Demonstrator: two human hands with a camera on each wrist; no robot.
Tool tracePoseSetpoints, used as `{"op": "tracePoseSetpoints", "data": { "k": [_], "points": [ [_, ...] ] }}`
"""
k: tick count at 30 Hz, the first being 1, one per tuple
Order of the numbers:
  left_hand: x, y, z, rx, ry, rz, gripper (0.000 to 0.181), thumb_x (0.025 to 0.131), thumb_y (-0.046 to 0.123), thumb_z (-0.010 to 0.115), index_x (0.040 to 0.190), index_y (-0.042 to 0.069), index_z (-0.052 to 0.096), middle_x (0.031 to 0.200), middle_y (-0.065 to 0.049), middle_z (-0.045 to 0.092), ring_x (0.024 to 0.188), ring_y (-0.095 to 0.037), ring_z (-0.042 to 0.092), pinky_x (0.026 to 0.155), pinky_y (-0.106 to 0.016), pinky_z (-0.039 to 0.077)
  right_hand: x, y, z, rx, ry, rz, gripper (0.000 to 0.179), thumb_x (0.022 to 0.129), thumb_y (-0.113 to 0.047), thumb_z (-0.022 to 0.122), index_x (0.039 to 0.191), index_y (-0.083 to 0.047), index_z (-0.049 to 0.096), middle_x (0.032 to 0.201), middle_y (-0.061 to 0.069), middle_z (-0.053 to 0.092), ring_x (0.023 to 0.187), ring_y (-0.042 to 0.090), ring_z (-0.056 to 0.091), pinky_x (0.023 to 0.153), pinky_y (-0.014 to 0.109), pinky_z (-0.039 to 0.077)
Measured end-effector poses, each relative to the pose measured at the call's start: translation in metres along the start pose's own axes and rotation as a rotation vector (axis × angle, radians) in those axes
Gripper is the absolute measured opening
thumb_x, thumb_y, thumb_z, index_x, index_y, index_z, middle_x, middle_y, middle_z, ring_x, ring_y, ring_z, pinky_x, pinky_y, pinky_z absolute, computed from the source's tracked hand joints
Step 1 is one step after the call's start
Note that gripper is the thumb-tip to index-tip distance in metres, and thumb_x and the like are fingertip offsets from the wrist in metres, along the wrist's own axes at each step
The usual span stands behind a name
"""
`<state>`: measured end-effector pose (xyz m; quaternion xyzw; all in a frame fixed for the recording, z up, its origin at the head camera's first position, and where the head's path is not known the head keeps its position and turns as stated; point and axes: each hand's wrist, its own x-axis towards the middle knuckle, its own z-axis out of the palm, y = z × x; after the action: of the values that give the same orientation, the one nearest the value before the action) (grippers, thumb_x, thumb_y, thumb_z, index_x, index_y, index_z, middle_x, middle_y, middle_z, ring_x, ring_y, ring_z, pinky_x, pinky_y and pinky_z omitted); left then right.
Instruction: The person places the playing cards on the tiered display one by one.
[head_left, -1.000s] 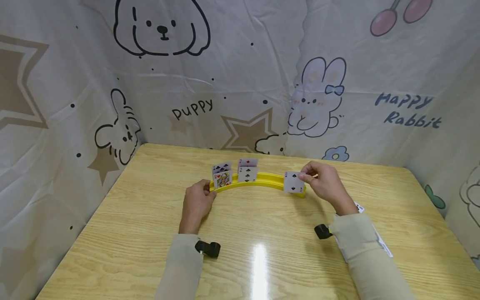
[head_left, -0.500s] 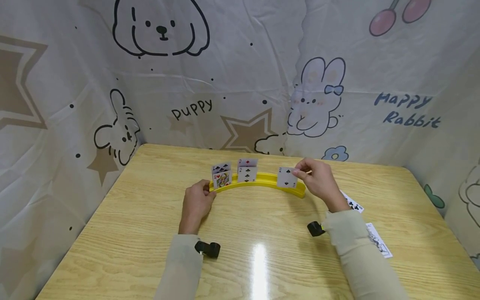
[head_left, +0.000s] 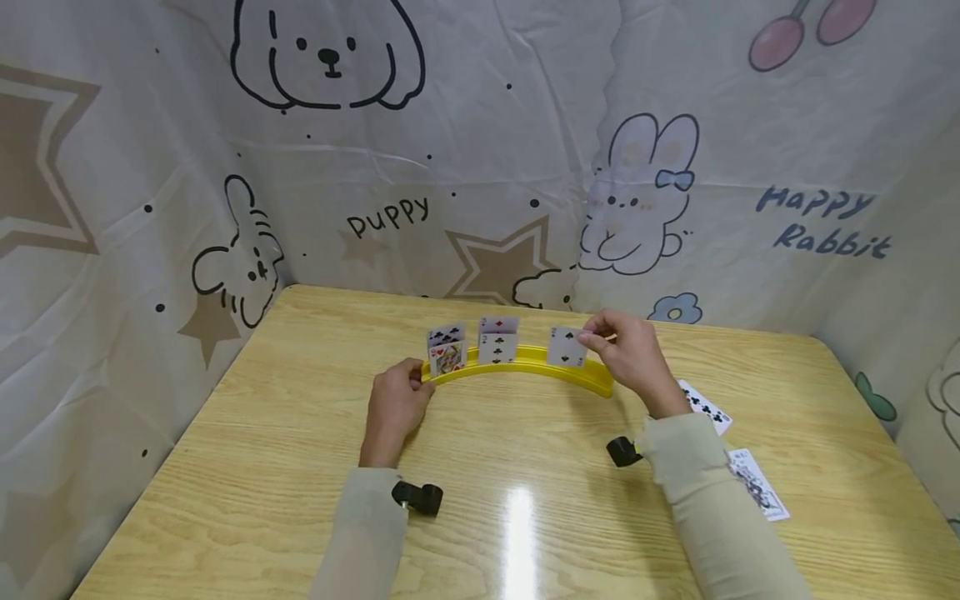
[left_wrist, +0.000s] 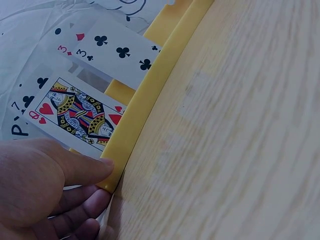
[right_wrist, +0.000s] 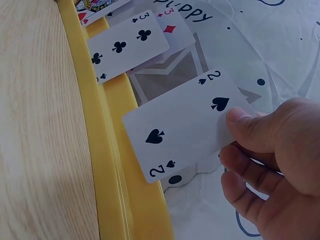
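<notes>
White two of spades (right_wrist: 185, 129) | upper corner pinched in right grip (head_left: 632, 354) (yellow rack (right_wrist: 150, 212) beneath)

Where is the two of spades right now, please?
In the head view, the two of spades is pinched by the right hand at the yellow rack, right of the three of clubs.
</notes>
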<state>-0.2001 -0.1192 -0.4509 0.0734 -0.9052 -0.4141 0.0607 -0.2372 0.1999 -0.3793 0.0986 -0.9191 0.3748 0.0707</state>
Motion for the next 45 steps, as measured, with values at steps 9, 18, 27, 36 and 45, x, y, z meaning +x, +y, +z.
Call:
{"op": "tracePoseSetpoints", "data": {
  "k": [9,18,27,36,45],
  "points": [
    [-0.001,0.000,-0.002,0.004,0.017,0.025,0.033,0.090,0.008,0.075,0.120,-0.002,0.068,0.100,-0.014,0.070,0.086,-0.023,0.065,0.075,-0.040,0.053,0.009,-0.006,0.005,0.025,0.008,0.003,0.012,0.098,-0.018,0.067,0.095,-0.007,0.066,0.097,0.010,0.068,0.087,0.028,0.061,0.074,0.040,0.051],
    [0.000,0.001,-0.003,0.014,0.013,0.004,0.034,0.091,0.010,0.074,0.122,-0.001,0.067,0.102,-0.013,0.070,0.088,-0.023,0.064,0.076,-0.040,0.053,0.014,-0.012,0.007,0.036,0.014,0.021,0.013,0.098,-0.020,0.067,0.097,-0.007,0.066,0.099,0.010,0.067,0.090,0.028,0.061,0.077,0.042,0.053],
    [0.000,0.001,-0.004,0.018,0.019,0.015,0.033,0.090,0.009,0.074,0.121,-0.001,0.068,0.102,-0.014,0.070,0.088,-0.024,0.065,0.076,-0.040,0.053,0.016,-0.014,0.011,0.051,0.039,-0.013,0.012,0.098,-0.018,0.067,0.097,-0.006,0.068,0.098,0.010,0.066,0.088,0.027,0.060,0.076,0.041,0.052],
    [0.000,0.000,-0.001,0.031,0.012,0.019,0.033,0.091,0.009,0.074,0.121,-0.001,0.067,0.101,-0.013,0.070,0.088,-0.023,0.064,0.076,-0.040,0.053,0.017,-0.012,0.015,0.051,0.048,-0.026,0.012,0.098,-0.016,0.067,0.096,-0.005,0.068,0.096,0.010,0.067,0.088,0.027,0.061,0.075,0.041,0.053],
    [0.001,0.000,-0.001,0.027,0.013,0.023,0.033,0.090,0.009,0.075,0.120,-0.001,0.068,0.101,-0.013,0.069,0.087,-0.022,0.064,0.075,-0.039,0.053,0.018,-0.011,0.017,0.048,0.034,-0.003,0.014,0.099,-0.018,0.066,0.098,-0.005,0.068,0.099,0.011,0.066,0.090,0.028,0.060,0.078,0.042,0.053]
  ]
}}
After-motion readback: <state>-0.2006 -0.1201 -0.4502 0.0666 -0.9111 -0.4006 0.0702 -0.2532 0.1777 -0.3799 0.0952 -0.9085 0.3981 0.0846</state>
